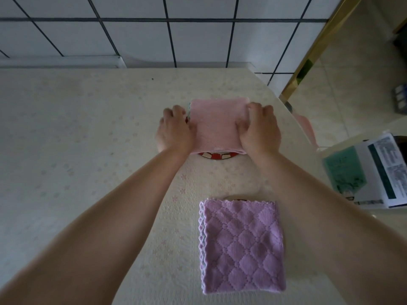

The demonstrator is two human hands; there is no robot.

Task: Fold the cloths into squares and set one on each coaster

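Both hands, left (pixel 175 128) and right (pixel 259 128), are gripping the folded pink cloth (pixel 217 124) over a coaster (pixel 217 155), their grip curled on its nine and three o'clock edges.

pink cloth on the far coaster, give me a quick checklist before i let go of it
1. Pink cloth folded into a rough square: ok.
2. Covers the far coaster, whose rim peeks out at the near edge: ok.
3. Centred on that coaster: cannot tell, most of it is hidden.
4. Left hand and right hand grip opposite edges: ok.
5. Layers squared up at the left edge: not ok, a pale trim sticks out.
6. Purple cloth folded, a dark coaster edge just shows behind it: ok.
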